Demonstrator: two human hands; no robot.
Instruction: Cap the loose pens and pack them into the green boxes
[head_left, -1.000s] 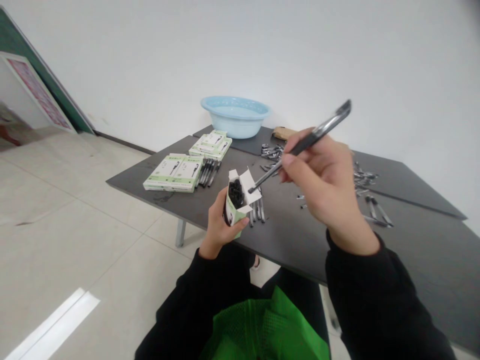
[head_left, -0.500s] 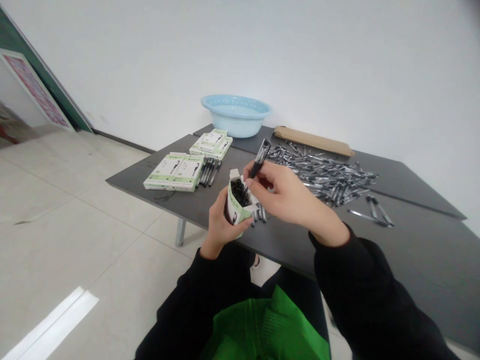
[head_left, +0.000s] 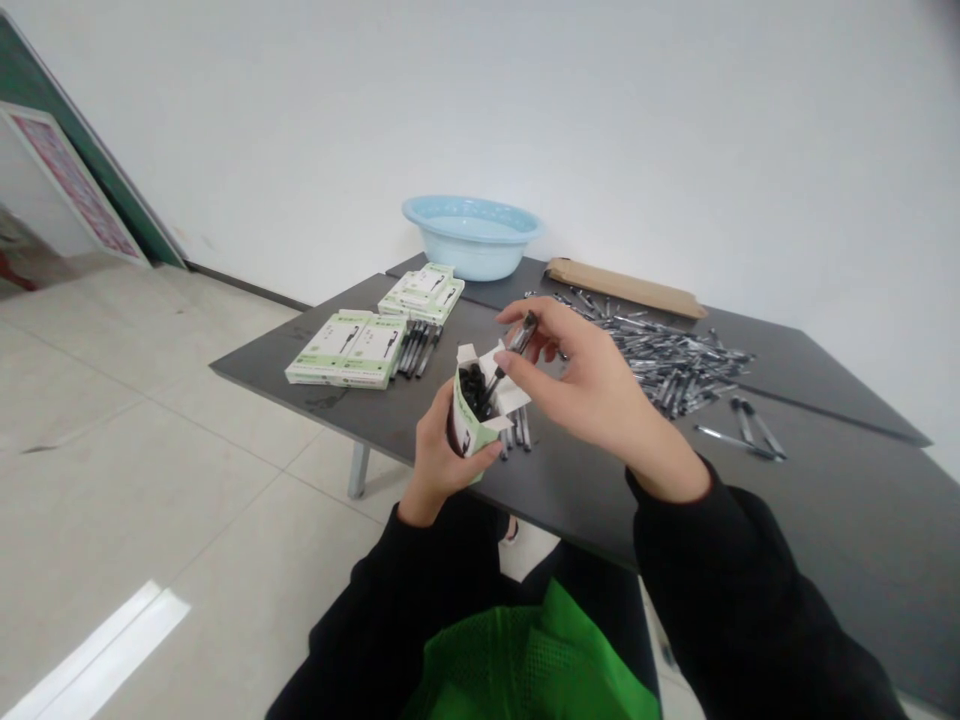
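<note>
My left hand [head_left: 444, 452] is wrapped round a small green-and-white pen box [head_left: 466, 427], tilted with its flaps open at the table's front edge. Black pen ends [head_left: 472, 388] crowd its mouth. Above it, my right hand [head_left: 574, 370] pinches a clear-barrelled pen [head_left: 517, 343] with black ends, slanting down so its lower end is at the box opening. Just behind the box, a few pens [head_left: 517, 432] lie on the dark table, partly hidden by it.
A big heap of pens [head_left: 667, 360] spreads at the right, with a few loose pens [head_left: 756, 430] nearer. Closed pen boxes [head_left: 349, 348] and a row of pens [head_left: 417, 347] lie left. Behind stand a light blue basin [head_left: 474, 245] and a long brown cardboard piece [head_left: 626, 287] by the wall.
The pen in my right hand has gone lower into the box mouth, and my fingers now hold it nearer its upper end. My left hand keeps the box in place.
</note>
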